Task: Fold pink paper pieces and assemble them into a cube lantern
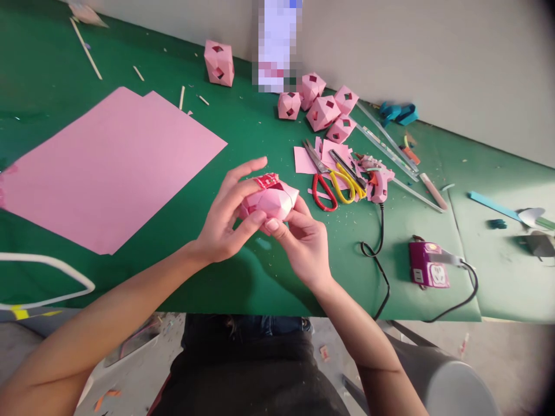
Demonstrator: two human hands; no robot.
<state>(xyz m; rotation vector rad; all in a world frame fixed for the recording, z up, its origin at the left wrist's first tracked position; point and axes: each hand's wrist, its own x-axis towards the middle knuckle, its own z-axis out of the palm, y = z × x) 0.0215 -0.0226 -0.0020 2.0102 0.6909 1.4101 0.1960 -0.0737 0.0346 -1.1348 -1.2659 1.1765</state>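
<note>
A folded pink paper cube (pixel 272 199) with a red strip on its top edge is held between both hands above the green table (pixel 243 271). My left hand (pixel 228 216) grips its left side, thumb under, index finger stretched over the top. My right hand (pixel 303 240) pinches it from below and the right. Large pink paper sheets (pixel 108 164) lie flat to the left.
Several finished pink cubes (pixel 323 104) stand by the back wall, one more pink cube (pixel 219 62) further left. Red-handled scissors (pixel 321 179), yellow-handled scissors (pixel 347 179) and a pink glue gun (pixel 378 182) lie on paper scraps at right. A purple power adapter (pixel 428 266) with black cable sits near the front edge.
</note>
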